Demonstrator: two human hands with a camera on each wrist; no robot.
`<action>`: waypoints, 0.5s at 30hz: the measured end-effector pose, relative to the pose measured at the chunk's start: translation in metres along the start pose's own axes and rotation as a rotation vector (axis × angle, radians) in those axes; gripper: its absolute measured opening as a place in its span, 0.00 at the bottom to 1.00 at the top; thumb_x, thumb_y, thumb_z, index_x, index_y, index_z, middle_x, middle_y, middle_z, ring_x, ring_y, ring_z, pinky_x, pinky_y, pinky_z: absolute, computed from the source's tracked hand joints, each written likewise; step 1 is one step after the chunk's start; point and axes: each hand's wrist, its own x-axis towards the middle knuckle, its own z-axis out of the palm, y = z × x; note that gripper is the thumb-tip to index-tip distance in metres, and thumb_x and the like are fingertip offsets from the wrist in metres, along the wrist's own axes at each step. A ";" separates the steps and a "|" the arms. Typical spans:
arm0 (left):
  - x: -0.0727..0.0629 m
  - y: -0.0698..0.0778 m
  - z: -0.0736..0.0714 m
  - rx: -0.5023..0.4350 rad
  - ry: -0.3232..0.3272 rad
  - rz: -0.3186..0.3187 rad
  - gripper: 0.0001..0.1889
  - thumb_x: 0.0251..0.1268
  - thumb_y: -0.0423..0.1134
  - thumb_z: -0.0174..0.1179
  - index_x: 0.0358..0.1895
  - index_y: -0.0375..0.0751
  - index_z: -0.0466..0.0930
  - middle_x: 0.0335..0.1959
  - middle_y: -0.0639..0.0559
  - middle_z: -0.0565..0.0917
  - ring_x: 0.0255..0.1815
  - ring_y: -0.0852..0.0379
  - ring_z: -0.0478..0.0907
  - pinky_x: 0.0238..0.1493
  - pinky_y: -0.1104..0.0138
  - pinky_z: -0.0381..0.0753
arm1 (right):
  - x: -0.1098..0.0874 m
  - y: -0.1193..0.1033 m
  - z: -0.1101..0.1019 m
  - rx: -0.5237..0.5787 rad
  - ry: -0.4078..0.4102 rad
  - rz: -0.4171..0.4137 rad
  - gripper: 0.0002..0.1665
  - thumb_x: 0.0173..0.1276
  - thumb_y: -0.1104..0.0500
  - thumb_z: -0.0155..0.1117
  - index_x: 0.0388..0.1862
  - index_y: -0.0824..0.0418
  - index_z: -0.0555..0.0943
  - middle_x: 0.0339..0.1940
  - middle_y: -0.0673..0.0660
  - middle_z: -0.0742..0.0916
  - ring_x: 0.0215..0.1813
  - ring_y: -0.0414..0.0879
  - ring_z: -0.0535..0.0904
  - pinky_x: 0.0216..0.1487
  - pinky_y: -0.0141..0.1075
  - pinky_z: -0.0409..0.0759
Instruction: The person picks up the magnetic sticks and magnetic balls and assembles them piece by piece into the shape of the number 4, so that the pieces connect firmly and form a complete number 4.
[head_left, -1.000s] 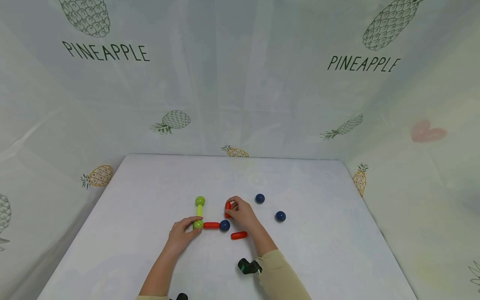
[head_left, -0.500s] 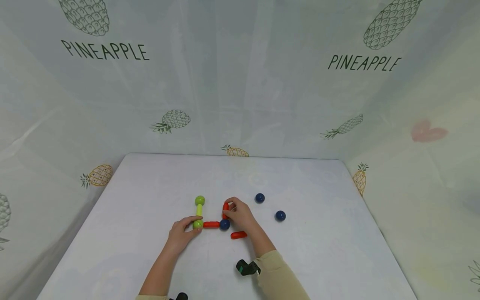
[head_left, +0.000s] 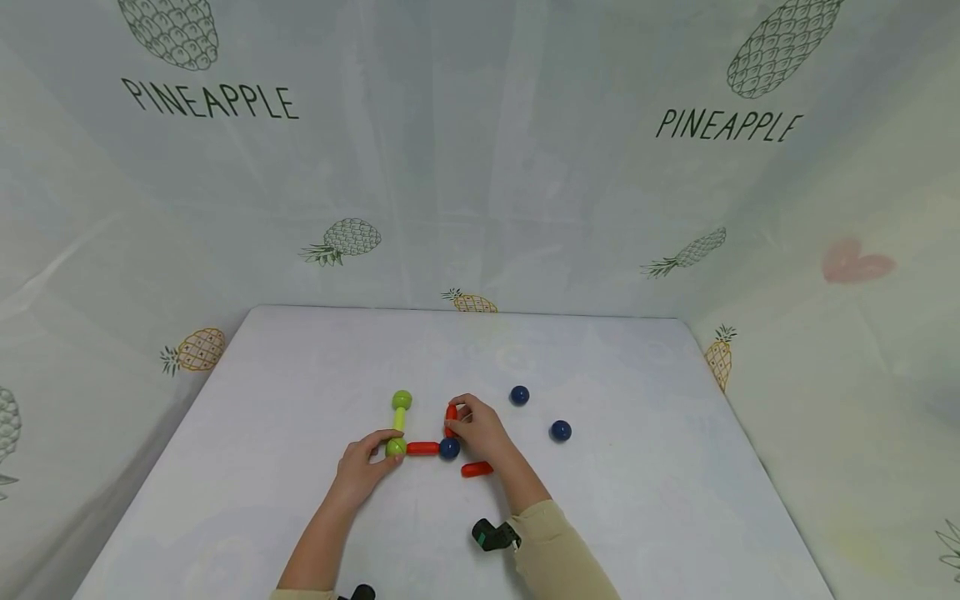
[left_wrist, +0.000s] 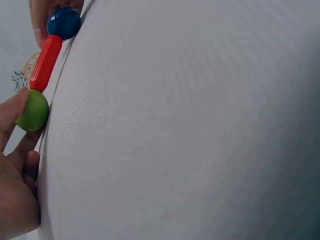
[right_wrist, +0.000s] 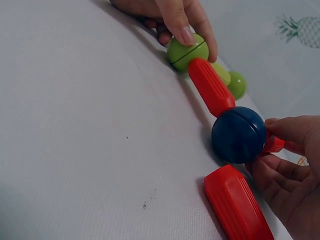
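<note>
The left hand (head_left: 358,472) pinches the near green ball (head_left: 395,447) between thumb and curled fingers (right_wrist: 181,24), holding it on the white counter (head_left: 637,500). A green rod (head_left: 399,422) runs from it to a far green ball (head_left: 401,400). A red rod (head_left: 423,448) joins the pinched ball to a dark blue ball (head_left: 449,448) — all touching in a row. The right hand (head_left: 480,432) pinches a second red rod (head_left: 451,416) with curled fingers against that blue ball. A loose red rod (head_left: 477,469) lies just beside the wrist; two more blue balls (head_left: 519,395) sit apart to the right.

head high overhead, wrists low, close
</note>
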 end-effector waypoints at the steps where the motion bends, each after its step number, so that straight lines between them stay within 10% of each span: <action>1: 0.000 0.001 0.000 0.000 -0.001 -0.002 0.19 0.59 0.36 0.68 0.56 0.51 0.82 0.56 0.44 0.78 0.54 0.44 0.69 0.51 0.44 0.70 | 0.000 0.000 0.000 0.002 -0.002 0.004 0.19 0.66 0.58 0.68 0.55 0.57 0.77 0.35 0.50 0.79 0.35 0.44 0.75 0.34 0.33 0.76; 15: 0.002 0.000 0.000 -0.015 -0.016 -0.033 0.20 0.60 0.37 0.67 0.57 0.51 0.81 0.57 0.43 0.76 0.55 0.44 0.69 0.52 0.44 0.71 | -0.001 -0.001 -0.001 0.006 -0.015 0.021 0.19 0.67 0.58 0.67 0.56 0.57 0.77 0.36 0.51 0.79 0.36 0.45 0.75 0.36 0.35 0.77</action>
